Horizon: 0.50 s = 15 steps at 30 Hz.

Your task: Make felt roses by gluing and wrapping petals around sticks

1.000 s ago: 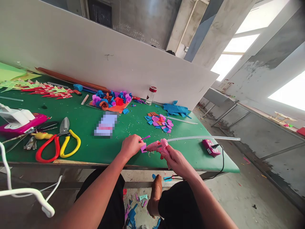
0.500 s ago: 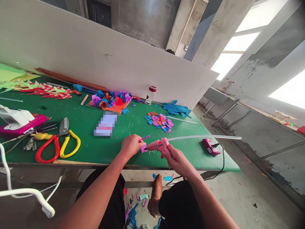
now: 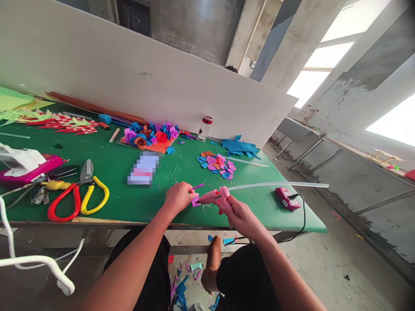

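Note:
My left hand [image 3: 179, 199] is closed in a pinch on a small purple paper piece [image 3: 196, 201]; a thin purple strip [image 3: 198, 186] sticks out above the fingers. Wrapped round the handle of a pink hot glue gun [image 3: 215, 197] is my right hand [image 3: 240, 212]. The gun's nozzle points left and meets, or nearly meets, the purple paper. A long clear glue stick [image 3: 279, 185] juts from the gun's back to the right. Beyond the hands lies a pile of purple, blue and orange paper petals [image 3: 216, 166].
Scissors [image 3: 87, 190] with red and yellow handles lie left on the green table [image 3: 175, 172]. Paper flowers [image 3: 151, 134], a jar [image 3: 205, 128] and blue crepe paper [image 3: 240, 147] stand along the white board. A purple power box [image 3: 287, 199] with a cord sits right.
Both hands keep almost the same position, with the glue gun still at the purple paper. The black cord below the table has shifted slightly.

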### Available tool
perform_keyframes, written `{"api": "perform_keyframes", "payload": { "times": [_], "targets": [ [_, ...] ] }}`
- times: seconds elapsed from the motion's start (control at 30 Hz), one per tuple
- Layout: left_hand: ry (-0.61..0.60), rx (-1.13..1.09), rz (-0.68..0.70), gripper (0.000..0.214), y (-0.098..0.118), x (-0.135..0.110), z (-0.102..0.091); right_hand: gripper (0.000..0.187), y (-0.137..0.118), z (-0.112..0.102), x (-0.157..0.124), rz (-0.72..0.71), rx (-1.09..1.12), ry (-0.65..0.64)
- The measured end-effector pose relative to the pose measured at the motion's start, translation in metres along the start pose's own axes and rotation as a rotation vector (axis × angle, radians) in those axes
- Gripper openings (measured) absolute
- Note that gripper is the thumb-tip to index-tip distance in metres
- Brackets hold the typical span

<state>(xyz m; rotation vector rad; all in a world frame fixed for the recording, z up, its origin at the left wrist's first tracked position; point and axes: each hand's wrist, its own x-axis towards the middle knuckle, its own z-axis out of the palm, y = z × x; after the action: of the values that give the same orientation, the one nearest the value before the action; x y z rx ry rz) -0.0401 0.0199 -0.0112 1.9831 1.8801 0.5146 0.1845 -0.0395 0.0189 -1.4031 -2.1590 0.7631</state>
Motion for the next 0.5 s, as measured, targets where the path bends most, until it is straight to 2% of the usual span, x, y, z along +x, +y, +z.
{"api": "perform_keyframes", "payload": {
  "times": [0.5],
  "targets": [
    [-0.010, -0.023, 0.004, 0.019, -0.0010, 0.0011, 0.0010, 0.024, 0.0005, -0.0013, 0.0007, 0.023, -0.003, -0.021]
  ]
}}
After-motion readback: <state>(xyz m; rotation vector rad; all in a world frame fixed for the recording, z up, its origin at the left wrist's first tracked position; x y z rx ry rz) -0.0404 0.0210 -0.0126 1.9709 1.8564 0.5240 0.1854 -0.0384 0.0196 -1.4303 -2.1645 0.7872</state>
